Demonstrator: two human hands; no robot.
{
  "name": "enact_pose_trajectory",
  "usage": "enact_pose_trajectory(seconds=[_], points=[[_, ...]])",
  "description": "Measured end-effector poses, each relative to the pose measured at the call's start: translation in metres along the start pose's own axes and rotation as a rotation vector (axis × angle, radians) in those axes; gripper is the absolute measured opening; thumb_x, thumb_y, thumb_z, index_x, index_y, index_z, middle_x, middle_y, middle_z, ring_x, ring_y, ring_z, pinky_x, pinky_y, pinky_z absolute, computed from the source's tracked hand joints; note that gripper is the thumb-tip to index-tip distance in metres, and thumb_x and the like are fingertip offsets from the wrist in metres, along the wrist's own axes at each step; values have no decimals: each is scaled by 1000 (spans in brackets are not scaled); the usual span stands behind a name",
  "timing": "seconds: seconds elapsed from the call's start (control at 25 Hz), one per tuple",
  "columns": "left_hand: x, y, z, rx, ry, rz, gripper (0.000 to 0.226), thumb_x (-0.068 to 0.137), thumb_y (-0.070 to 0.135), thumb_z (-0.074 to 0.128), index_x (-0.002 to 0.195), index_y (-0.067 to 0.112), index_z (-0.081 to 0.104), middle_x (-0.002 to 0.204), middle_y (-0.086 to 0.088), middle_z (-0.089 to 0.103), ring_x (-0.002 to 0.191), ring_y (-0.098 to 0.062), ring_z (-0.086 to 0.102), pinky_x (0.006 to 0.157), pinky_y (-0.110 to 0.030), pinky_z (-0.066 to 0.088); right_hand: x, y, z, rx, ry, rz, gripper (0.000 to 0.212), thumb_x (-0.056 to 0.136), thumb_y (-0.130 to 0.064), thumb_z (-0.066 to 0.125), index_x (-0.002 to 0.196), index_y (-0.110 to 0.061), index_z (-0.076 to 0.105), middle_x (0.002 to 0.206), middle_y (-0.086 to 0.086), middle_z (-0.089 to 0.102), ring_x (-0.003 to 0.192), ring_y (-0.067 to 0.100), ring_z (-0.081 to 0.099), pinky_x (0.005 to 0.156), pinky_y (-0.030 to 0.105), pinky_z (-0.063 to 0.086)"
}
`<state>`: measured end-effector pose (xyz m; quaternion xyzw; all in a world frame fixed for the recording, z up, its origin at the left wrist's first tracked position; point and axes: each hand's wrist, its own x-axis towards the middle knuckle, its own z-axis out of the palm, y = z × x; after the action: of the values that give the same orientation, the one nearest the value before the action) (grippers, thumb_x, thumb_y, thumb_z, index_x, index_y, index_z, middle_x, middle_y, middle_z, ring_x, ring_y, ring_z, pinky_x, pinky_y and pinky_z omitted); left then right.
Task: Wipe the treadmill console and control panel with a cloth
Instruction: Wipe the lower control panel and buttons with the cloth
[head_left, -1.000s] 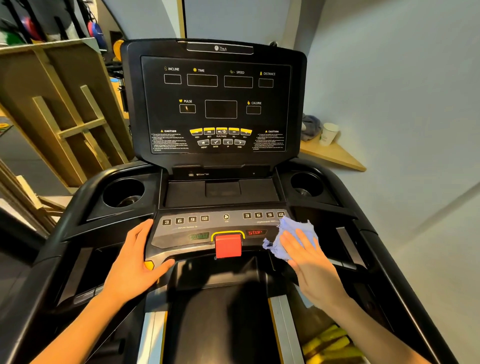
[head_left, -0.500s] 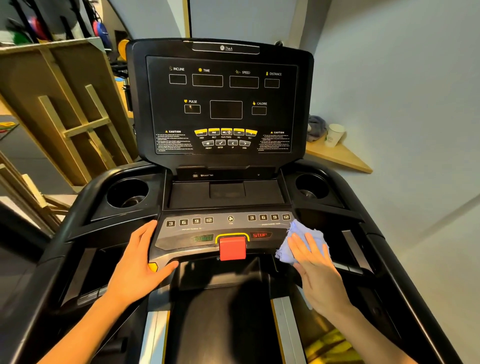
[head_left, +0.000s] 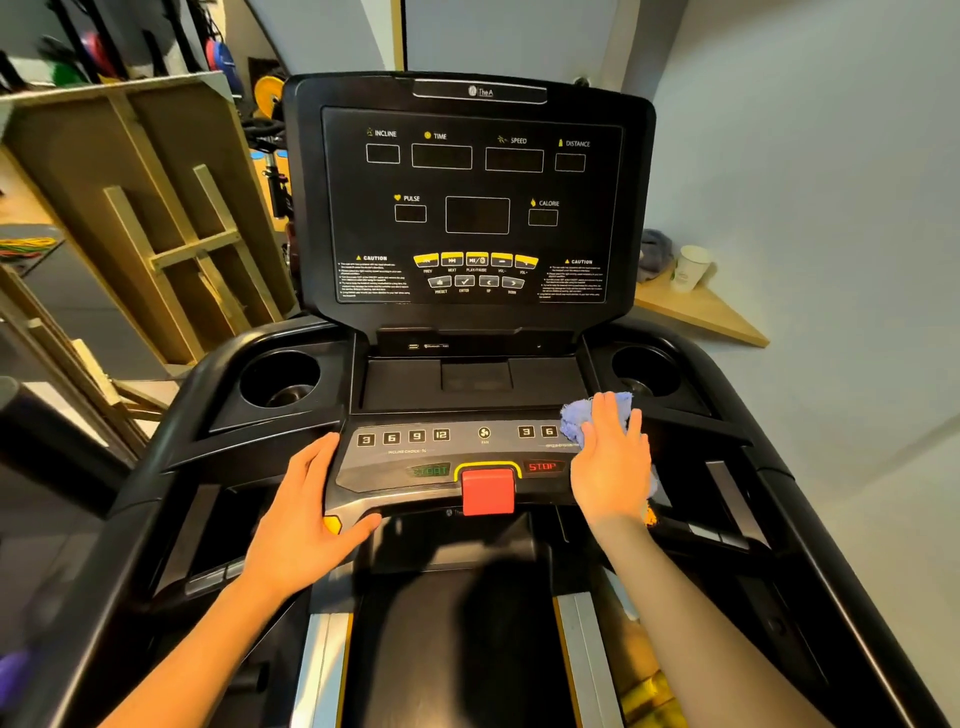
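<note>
A black treadmill console (head_left: 470, 205) stands upright ahead, with dark displays and yellow buttons. Below it lies the grey control panel (head_left: 415, 457) with number keys, START, STOP and a red safety key (head_left: 488, 491). My right hand (head_left: 613, 462) lies flat on a crumpled blue cloth (head_left: 579, 415), pressing it onto the panel's right end, over the right number keys. My left hand (head_left: 306, 519) grips the panel's left front edge, thumb underneath.
Round cup holders sit at left (head_left: 280, 384) and right (head_left: 644, 371) of a shallow tray (head_left: 467, 382). Wooden frames (head_left: 171, 249) lean at left. A wooden shelf (head_left: 701, 312) with a paper cup (head_left: 688, 267) is at right. The walking belt (head_left: 457, 649) lies below.
My right hand has slid the blue cloth up and away from me, from the panel's lower right corner onto the right number keys. The left hand has stayed put.
</note>
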<state>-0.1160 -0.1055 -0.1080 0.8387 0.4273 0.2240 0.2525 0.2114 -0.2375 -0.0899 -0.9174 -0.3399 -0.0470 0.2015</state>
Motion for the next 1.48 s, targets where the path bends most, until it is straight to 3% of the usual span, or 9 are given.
enact_pose_trajectory(seconds=[0.12, 0.24, 0.4, 0.6, 0.72, 0.92, 1.12, 1.32, 1.48], points=[[0, 0, -1, -3, 2, 3, 106, 69, 52, 80, 154, 29, 20, 154, 9, 26, 133, -17, 43, 98, -42, 50, 0, -17, 4, -20, 75, -20, 53, 82, -6, 70, 130, -14, 49, 136, 13, 51, 124, 38, 47, 93, 47, 49], [1, -1, 0, -2, -5, -3, 106, 69, 53, 80, 153, 31, 19, 154, 11, 24, 132, -16, 43, 97, -41, 50, -5, -35, 16, -57, 70, -11, 56, 90, -12, 65, 142, -14, 44, 149, 12, 44, 142, 39, 31, 115, 50, 28], [1, -1, -2, -16, -10, 12, 106, 69, 52, 80, 153, 31, 19, 154, 12, 24, 132, -14, 43, 96, -37, 49, -25, -75, 27, 21, 23, -79, 58, 99, -20, 52, 153, -16, 30, 160, 11, 29, 150, 35, 14, 122, 45, 8], [-1, -10, -5, -37, -86, 57, 113, 67, 51, 79, 156, 29, 12, 158, 15, 14, 137, -13, 38, 97, -37, 51, -51, -129, 37, 132, -27, -173, 56, 102, -22, 48, 153, -18, 28, 162, 7, 25, 152, 32, 8, 121, 41, -3], [-5, -16, -11, -21, -145, 38, 116, 66, 54, 78, 156, 31, 8, 158, 18, 9, 129, -9, 43, 82, -21, 51, -69, -158, 42, 143, -65, -253, 65, 98, -14, 53, 155, -21, 24, 163, 6, 21, 152, 31, 2, 121, 41, -6], [-14, -24, -15, 2, -162, -12, 117, 64, 65, 76, 156, 36, 10, 155, 17, 24, 123, -4, 47, 80, -22, 48, -102, -194, 48, 182, -172, -430, 74, 95, -8, 52, 157, -19, 15, 165, 8, 13, 151, 31, -8, 120, 41, -12], [-17, -20, -16, -79, -125, 34, 100, 64, 62, 76, 149, 41, 27, 142, 27, 34, 105, 3, 54, 69, -17, 47, -126, -196, 49, 212, -303, -640, 73, 96, -6, 44, 159, -22, 10, 165, -1, -2, 146, 22, -22, 109, 30, -29], [-18, -20, -15, -79, -132, -1, 76, 61, 54, 69, 130, 56, 36, 131, 37, 33, 86, 5, 61, 63, -18, 47, -142, -190, 54, 148, -330, -843, 67, 98, -13, 44, 158, -16, 15, 166, 0, 5, 147, 23, -23, 112, 35, -28], [-17, -28, -17, -100, -154, 66, 76, 62, 52, 73, 131, 47, 43, 131, 30, 40, 109, 5, 54, 77, -22, 52, -148, -183, 58, 214, -334, -904, 63, 95, -11, 43, 155, -12, 23, 164, 6, 16, 149, 25, -13, 119, 41, -17]])
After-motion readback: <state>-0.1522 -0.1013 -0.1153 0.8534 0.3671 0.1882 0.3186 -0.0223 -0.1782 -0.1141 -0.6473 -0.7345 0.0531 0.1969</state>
